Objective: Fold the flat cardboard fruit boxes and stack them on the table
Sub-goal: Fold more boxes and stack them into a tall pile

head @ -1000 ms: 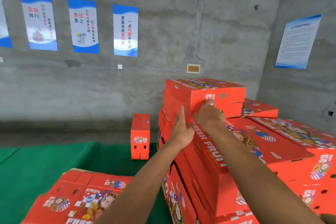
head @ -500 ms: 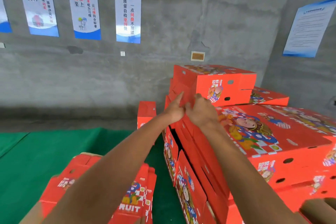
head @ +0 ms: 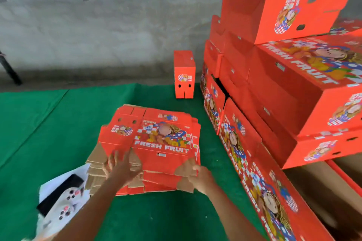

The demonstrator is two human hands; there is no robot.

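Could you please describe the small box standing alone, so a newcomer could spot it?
Start at the big stack of folded boxes on the right. Just left of it, on the green mat near the wall, stands one small box, the only one upright and alone.

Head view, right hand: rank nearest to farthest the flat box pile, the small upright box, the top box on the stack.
From the right hand:
1. Flat box pile, at its fingertips, lying on the green mat.
2. Small upright box, standing farther back on the mat near the wall.
3. Top box, up on the stack at far right.
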